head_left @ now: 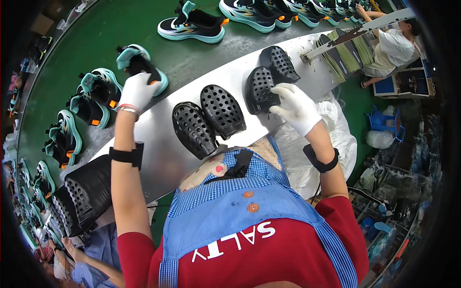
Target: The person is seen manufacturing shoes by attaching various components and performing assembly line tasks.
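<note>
One sneaker (139,63) hides partly behind the left hand (138,92).

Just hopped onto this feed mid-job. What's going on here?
A person in white gloves is working at a metal table beside a green surface lined with more shoes. The left hand is on a teal-and-black shoe; how firm its grip is can't be seen. The right hand has its fingers at the edge of a black perforated piece. Two similar pieces lie side by side on the table between the hands.
</note>
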A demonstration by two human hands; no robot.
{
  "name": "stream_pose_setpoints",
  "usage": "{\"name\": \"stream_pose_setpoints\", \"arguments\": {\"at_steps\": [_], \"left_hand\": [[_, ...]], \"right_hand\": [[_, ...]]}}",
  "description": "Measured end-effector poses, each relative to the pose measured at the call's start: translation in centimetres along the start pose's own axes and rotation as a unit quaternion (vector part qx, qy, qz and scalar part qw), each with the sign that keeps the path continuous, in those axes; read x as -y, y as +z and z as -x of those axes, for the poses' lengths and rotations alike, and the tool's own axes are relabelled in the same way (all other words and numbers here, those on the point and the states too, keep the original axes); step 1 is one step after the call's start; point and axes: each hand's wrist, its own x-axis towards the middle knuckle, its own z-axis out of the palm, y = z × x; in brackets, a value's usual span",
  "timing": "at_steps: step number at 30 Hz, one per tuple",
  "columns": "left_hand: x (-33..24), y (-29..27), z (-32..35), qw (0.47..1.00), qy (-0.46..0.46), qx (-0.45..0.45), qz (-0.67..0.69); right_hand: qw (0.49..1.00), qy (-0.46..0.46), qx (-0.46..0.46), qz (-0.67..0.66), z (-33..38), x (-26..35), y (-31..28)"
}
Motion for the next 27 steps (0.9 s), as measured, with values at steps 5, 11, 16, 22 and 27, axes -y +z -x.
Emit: {"name": "stream_pose_setpoints", "arguments": {"at_steps": [5, 11, 16, 22, 27], "left_hand": [[-4.0, 1.3, -1.8, 0.998, -0.021, 0.022, -0.056], [-4.8, 0.7, -2.3, 0.993, -0.075, 0.057, -0.073], [-2.5, 1.5, -0.9, 0.998, -0.064, -0.004, 0.006], [-2.2, 1.8, -0.7, 0.997, -0.073, -0.008, 0.003], [-2.2, 1.3, 0.0, 0.996, -0.092, -0.004, 0.021]], "right_hand": [[0.999, 0.010, 0.031, 0.022, 0.0, -0.3, 1.3], [0.998, 0.008, 0.031, 0.054, -0.7, 0.7, 1.6], [0.994, -0.014, 0.085, 0.075, -0.7, 0.5, 1.1], [0.989, -0.037, 0.081, 0.115, -1.4, 1.1, 1.5], [0.984, -0.046, 0.121, 0.126, -1.8, 0.6, 0.9]]}}
